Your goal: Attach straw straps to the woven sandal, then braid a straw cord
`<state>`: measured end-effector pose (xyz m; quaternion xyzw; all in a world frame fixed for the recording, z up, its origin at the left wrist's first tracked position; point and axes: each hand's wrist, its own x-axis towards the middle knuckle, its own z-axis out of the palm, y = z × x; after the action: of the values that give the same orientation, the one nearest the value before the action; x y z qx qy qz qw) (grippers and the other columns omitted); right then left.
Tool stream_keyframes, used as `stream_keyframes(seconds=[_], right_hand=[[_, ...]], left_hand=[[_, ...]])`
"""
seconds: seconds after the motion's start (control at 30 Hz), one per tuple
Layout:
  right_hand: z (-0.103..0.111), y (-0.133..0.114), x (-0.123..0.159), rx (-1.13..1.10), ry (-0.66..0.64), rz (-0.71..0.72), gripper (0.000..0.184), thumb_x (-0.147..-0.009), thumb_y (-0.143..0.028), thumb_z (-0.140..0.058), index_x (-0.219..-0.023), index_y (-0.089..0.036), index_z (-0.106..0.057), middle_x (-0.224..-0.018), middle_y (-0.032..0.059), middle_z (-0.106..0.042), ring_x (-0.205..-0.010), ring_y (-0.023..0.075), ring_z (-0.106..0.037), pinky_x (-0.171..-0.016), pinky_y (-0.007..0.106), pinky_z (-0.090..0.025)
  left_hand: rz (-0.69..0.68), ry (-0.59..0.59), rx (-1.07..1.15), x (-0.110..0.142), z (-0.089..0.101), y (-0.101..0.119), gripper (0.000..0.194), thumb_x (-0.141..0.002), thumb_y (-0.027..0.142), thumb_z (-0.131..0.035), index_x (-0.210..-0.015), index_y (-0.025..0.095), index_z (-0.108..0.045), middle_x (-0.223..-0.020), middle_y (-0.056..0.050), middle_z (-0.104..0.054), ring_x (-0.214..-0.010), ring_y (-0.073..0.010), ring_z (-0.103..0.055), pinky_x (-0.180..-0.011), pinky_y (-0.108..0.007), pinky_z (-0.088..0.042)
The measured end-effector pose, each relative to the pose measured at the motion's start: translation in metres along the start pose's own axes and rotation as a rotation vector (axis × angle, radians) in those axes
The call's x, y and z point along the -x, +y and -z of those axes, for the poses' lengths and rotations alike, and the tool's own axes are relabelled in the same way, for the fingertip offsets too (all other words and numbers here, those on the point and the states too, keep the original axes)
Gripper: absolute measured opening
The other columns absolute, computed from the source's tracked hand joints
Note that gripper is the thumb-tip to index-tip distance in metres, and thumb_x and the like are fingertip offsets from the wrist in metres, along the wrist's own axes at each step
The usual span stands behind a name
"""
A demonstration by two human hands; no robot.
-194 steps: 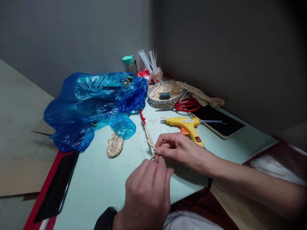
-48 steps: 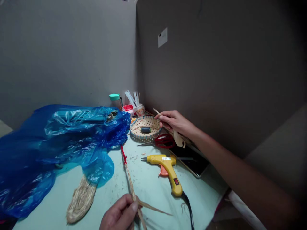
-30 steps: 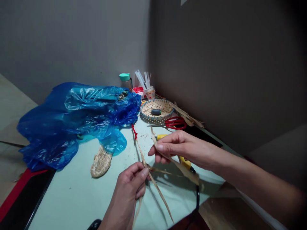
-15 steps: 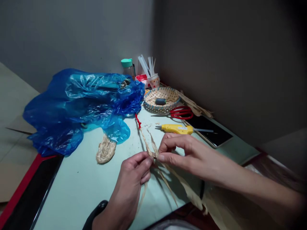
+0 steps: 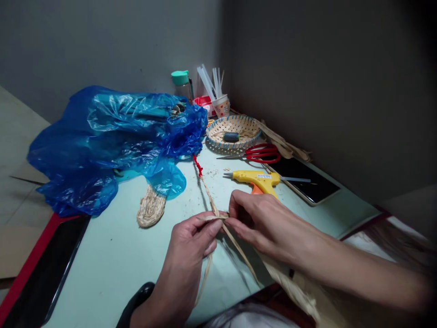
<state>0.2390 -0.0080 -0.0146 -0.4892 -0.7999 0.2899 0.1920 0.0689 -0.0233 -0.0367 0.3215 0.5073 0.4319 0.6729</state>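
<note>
A pale braid of dried plant fibre runs from a red tie near the blue bag down to my hands. My left hand pinches the braid's lower end between thumb and forefinger. Closed on a flat fibre strip laid across that end, my right hand is close beside the left. Loose strands hang below the hands, and a wide strip trails toward the lower right. The fingertips of my right hand are partly hidden.
A blue plastic bag covers the back left, with a coiled braided piece sticking out. Beyond my right hand lie a yellow glue gun, red-handled scissors, a phone and a woven basket holding a thread spool.
The flat strip now lies across the braid toward the left, where before its free end pointed up and away. The glue gun's orange trigger has come into view as the camera shifted slightly.
</note>
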Motion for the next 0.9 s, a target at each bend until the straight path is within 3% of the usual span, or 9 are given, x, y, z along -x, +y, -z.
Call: stream_keyframes(seconds=[0.13,0.23,0.3,0.4,0.57,0.67,0.73,0.8,0.9], right_hand=[[-0.005,0.000,0.001,0.031,0.018,0.025,0.004,-0.095,-0.025,-0.048,-0.093,-0.022,-0.047,-0.065,-0.0026,-0.055,-0.053,0.0136,-0.044,-0.051,0.025,-0.028],[-0.007,-0.002,0.002,0.066,-0.005,0.007,0.006,-0.094,-0.023,-0.048,-0.100,-0.022,-0.046,-0.063,-0.0035,-0.053,-0.052,0.0144,-0.046,-0.051,0.026,-0.028],[-0.006,-0.004,0.003,0.097,-0.020,0.014,0.003,-0.093,-0.021,-0.048,-0.093,-0.022,-0.046,-0.062,-0.0035,-0.051,-0.052,0.0144,-0.045,-0.051,0.026,-0.028],[-0.003,-0.004,0.003,0.153,-0.029,0.055,0.013,-0.093,-0.019,-0.047,-0.081,-0.022,-0.043,-0.063,-0.0029,-0.050,-0.054,0.0141,-0.044,-0.053,0.027,-0.028],[0.000,-0.005,0.002,0.269,-0.063,0.085,0.017,-0.094,-0.019,-0.047,-0.078,-0.020,-0.047,-0.073,0.0017,-0.058,-0.064,0.0163,-0.051,-0.060,0.028,-0.030],[0.001,-0.005,0.003,0.326,-0.090,0.077,0.012,-0.084,-0.009,-0.055,-0.081,-0.019,-0.049,-0.073,0.0022,-0.059,-0.064,0.0162,-0.052,-0.058,0.028,-0.029],[0.001,-0.006,0.007,0.373,-0.100,0.082,0.018,-0.076,-0.004,-0.059,-0.083,-0.018,-0.049,-0.070,0.0003,-0.058,-0.057,0.0145,-0.048,-0.053,0.027,-0.025],[0.000,-0.009,0.012,0.453,-0.035,0.129,0.020,-0.073,-0.004,-0.060,-0.082,-0.018,-0.051,-0.068,-0.0003,-0.057,-0.054,0.0145,-0.045,-0.051,0.029,-0.023],[-0.009,-0.017,0.020,0.579,0.151,0.281,0.019,-0.068,-0.004,-0.059,-0.081,-0.018,-0.056,-0.069,0.0022,-0.058,-0.058,0.0189,-0.049,-0.053,0.032,-0.029]], left_hand=[[-0.024,-0.002,0.002,0.000,-0.002,0.000,0.017,-0.070,0.025,-0.080,-0.078,0.011,-0.073,-0.070,-0.001,-0.060,-0.049,-0.0025,-0.033,-0.046,-0.019,-0.021],[-0.016,0.004,-0.003,0.000,-0.003,0.001,0.017,-0.073,0.027,-0.078,-0.076,0.012,-0.070,-0.066,0.001,-0.058,-0.049,-0.0023,-0.033,-0.046,-0.019,-0.020],[-0.004,-0.005,-0.013,0.000,-0.003,0.003,0.017,-0.074,0.027,-0.077,-0.075,0.011,-0.069,-0.066,0.001,-0.056,-0.049,-0.0024,-0.031,-0.046,-0.019,-0.019],[0.014,-0.021,-0.026,0.000,-0.002,0.004,0.019,-0.075,0.026,-0.075,-0.069,0.010,-0.067,-0.062,0.001,-0.054,-0.048,-0.0025,-0.028,-0.044,-0.021,-0.016],[0.029,0.000,-0.005,0.000,-0.002,0.004,0.020,-0.074,0.023,-0.074,-0.063,0.009,-0.065,-0.057,0.002,-0.051,-0.045,-0.0022,-0.025,-0.043,-0.022,-0.013],[0.035,-0.001,-0.003,0.000,-0.003,0.004,0.021,-0.073,0.023,-0.073,-0.060,0.010,-0.064,-0.054,0.002,-0.048,-0.045,-0.0024,-0.023,-0.043,-0.023,-0.013],[0.034,-0.001,-0.014,0.000,-0.003,0.003,0.022,-0.074,0.024,-0.072,-0.059,0.010,-0.064,-0.054,0.002,-0.048,-0.044,-0.0029,-0.022,-0.042,-0.023,-0.012],[0.026,-0.015,-0.029,-0.001,-0.003,0.003,0.024,-0.075,0.025,-0.071,-0.058,0.011,-0.063,-0.051,0.003,-0.044,-0.044,-0.0035,-0.020,-0.042,-0.024,-0.011],[0.020,-0.050,-0.024,-0.002,-0.002,0.001,0.026,-0.077,0.028,-0.070,-0.057,0.013,-0.062,-0.048,0.007,-0.030,-0.046,-0.0053,-0.016,-0.043,-0.023,-0.012]])
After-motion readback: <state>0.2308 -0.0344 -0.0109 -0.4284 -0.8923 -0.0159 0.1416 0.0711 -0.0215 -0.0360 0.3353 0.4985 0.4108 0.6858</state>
